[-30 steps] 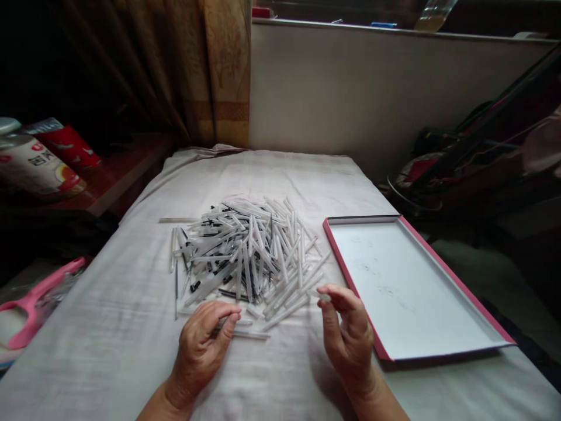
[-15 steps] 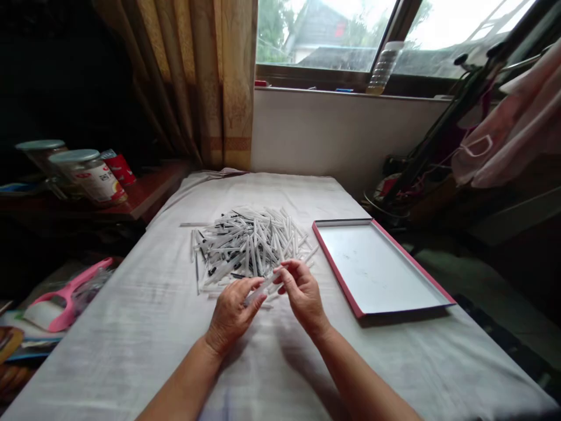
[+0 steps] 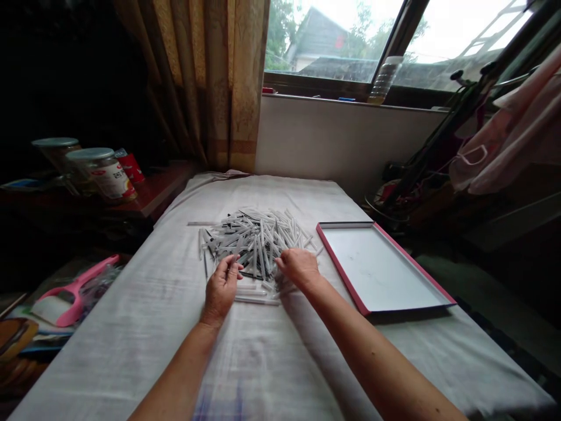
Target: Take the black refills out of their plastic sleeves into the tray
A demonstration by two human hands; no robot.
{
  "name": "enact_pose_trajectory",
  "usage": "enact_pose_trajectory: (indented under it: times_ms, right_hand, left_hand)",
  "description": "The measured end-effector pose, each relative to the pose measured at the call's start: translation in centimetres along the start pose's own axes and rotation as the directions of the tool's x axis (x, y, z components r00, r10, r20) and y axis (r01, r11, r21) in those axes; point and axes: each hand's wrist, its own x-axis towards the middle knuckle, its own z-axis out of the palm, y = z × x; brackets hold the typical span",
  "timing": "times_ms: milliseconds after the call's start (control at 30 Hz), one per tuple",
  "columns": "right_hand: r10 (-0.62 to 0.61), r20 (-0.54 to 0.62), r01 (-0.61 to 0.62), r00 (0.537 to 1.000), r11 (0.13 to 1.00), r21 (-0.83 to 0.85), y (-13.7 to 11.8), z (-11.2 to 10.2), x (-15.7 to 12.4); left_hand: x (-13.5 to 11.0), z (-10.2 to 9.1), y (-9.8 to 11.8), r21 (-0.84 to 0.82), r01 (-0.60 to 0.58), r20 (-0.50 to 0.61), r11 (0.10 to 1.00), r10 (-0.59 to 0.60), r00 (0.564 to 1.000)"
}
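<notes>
A heap of clear plastic tubes (image 3: 256, 237), some with black parts, lies on the white cloth in the middle of the table. My left hand (image 3: 221, 287) reaches the heap's near left edge, thumb and fingers pinched together at the tubes. My right hand (image 3: 298, 268) rests knuckles up on the heap's near right edge, its fingers curled down among the tubes. What either hand grips is hidden. A few loose tubes (image 3: 258, 299) lie on the cloth between my hands.
A shallow white tray with a red rim (image 3: 339, 272) lies to the right of the heap. Jars (image 3: 103, 172) stand on a wooden shelf at left, above a pink tool (image 3: 74, 292). Behind are a curtain, a window sill with a bottle (image 3: 384, 79), and clutter at right.
Half a second ago both hands held one tube between them above the cloth. Now they have moved forward and down onto the heap's near edge, and that tube is no longer held up.
</notes>
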Motion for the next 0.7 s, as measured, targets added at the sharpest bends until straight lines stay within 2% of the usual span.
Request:
enact_pose_trajectory:
  times_ms: [200, 467, 700]
  right_hand:
    - [0.075, 0.102, -0.075, 0.992, 0.997, -0.009, -1.8, -0.7, 1.6]
    - [0.114, 0.181, -0.128, 0.977, 0.99, 0.064, 0.3, -0.8, 1.3]
    - [0.109, 0.185, -0.131, 0.977, 0.985, 0.114, 0.1, -0.1, 1.8]
  left_hand:
    - [-0.2, 0.6, -0.7, 0.018, 0.017, 0.024, 1.0, -0.018, 1.0]
    - [-0.3, 0.7, -1.6, 0.092, -0.019, 0.055, 0.996, 0.014, 0.998]
    - [-0.8, 1.0, -1.1, 0.202, -0.181, 0.116, 0.962, 0.16, 0.98]
